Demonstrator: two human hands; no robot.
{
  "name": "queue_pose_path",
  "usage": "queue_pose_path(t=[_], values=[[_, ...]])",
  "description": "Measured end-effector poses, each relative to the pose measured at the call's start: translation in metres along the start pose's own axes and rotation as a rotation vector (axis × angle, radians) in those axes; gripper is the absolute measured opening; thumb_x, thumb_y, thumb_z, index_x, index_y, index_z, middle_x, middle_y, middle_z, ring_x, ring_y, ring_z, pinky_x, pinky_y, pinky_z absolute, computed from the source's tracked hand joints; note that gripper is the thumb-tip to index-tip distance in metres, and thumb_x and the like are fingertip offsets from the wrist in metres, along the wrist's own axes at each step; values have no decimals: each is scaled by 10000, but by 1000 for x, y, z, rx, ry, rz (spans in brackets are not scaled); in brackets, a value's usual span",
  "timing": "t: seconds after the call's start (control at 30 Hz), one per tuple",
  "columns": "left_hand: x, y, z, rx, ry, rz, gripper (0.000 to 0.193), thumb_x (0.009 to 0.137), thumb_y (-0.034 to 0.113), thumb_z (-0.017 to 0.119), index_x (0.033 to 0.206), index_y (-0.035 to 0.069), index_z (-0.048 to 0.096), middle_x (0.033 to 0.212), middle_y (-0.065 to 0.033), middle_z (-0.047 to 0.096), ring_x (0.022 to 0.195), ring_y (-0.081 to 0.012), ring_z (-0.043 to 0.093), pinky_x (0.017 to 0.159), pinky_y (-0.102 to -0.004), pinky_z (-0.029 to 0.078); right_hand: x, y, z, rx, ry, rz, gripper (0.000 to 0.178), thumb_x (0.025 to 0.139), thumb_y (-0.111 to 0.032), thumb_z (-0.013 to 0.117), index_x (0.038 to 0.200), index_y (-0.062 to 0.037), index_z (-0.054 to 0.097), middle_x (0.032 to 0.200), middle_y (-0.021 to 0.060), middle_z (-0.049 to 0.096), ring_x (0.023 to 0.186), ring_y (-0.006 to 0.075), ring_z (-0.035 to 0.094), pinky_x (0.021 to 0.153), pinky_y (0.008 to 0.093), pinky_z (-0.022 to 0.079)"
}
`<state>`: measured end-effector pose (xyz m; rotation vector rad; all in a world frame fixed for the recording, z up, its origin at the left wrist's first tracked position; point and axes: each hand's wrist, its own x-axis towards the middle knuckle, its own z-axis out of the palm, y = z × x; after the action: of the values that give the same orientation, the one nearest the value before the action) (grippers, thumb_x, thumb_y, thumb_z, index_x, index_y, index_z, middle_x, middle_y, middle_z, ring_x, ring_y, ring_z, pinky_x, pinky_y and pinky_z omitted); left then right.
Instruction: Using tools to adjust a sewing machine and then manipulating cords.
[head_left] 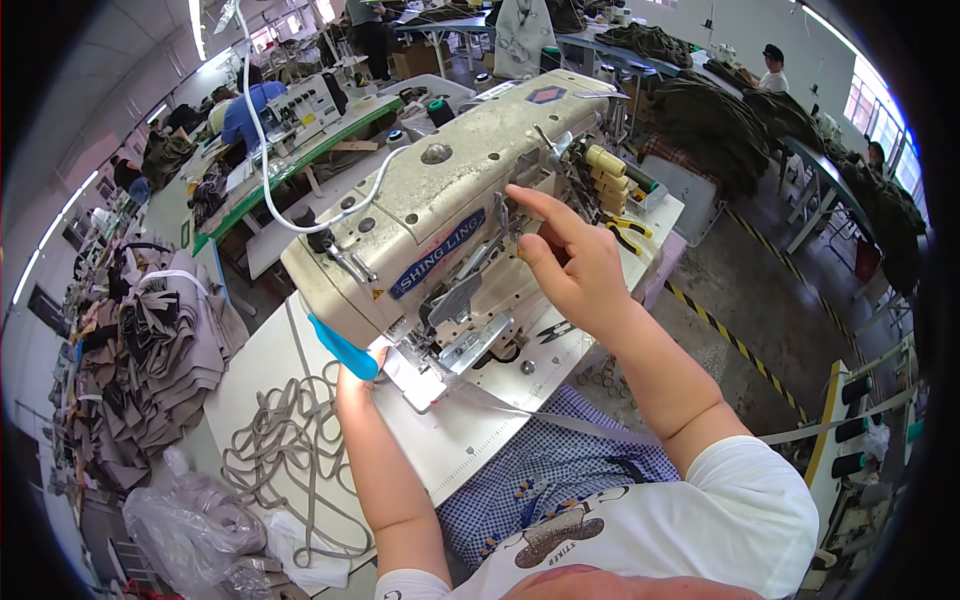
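Observation:
An industrial sewing machine point(410, 200) with a worn cream body stands on a white table point(260, 360) in front of me. My right hand point(580, 265) is raised at its front, index finger stretched to a small metal lever point(501, 210), thumb held apart; nothing shows in its grasp. Beside the needle area my left hand point(358, 385) reaches behind a blue curved piece point(342, 348), which hides its fingers. A grey fabric strip point(590, 428) runs from the lit presser foot area point(435, 365) over my lap toward the right. Long loops of grey strip point(290, 450) lie left of my left forearm.
Black thread snips point(556, 331) and yellow-handled pliers point(630, 235) lie on the table. Yellow thread cones point(606, 175) sit by the machine. Fabric bundles point(150, 350) are piled at left, with a plastic bag point(195, 530) nearer. A rack with dark spools point(850, 425) stands at right.

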<state>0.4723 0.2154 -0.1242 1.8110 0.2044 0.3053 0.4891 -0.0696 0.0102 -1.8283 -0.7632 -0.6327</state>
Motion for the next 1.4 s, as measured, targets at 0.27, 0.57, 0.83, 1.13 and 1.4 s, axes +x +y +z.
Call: queue_pose_path(t=[0.27, 0.57, 0.83, 1.13, 1.4], values=[[1, 2, -1, -47, -15, 15, 378, 744, 217, 703, 1056, 40, 584, 1011, -52, 594, 895, -181, 551, 762, -326, 458, -2, 1, 5, 10, -14, 9, 407, 813, -26, 533, 1217, -41, 491, 569, -6, 424, 501, 50, 347, 469, 205, 302], [2, -1, 0, -43, 12, -13, 366, 745, 213, 702, 1048, 43, 586, 1000, -49, 596, 884, -176, 555, 747, -321, 462, -5, 3, 7, 43, 3, 7, 405, 817, -29, 532, 1219, -40, 481, 562, -4, 415, 502, 53, 345, 470, 206, 298], [2, 0, -1, -48, -26, 41, 344, 749, 205, 696, 1032, 40, 593, 973, -45, 601, 860, -173, 557, 736, -320, 464, 1, 4, 6, 42, -1, 15, 379, 826, -34, 528, 1201, -39, 479, 576, -9, 440, 514, 44, 361, 480, 201, 306], [4, -7, -2, -56, -12, 54, 321, 745, 204, 700, 1003, 39, 602, 958, -42, 603, 840, -171, 557, 722, -323, 464, 7, 6, 6, 70, -35, 66, 289, 835, -43, 523, 1123, -35, 506, 592, -18, 471, 532, 31, 397, 491, 192, 324], [3, -6, -1, -63, 1, 39, 340, 745, 221, 700, 1015, 41, 599, 965, -45, 601, 848, -169, 554, 722, -326, 464, 4, 4, 8, 68, -31, 84, 309, 836, -43, 521, 1143, -24, 498, 601, -9, 483, 536, 31, 408, 497, 185, 334]])
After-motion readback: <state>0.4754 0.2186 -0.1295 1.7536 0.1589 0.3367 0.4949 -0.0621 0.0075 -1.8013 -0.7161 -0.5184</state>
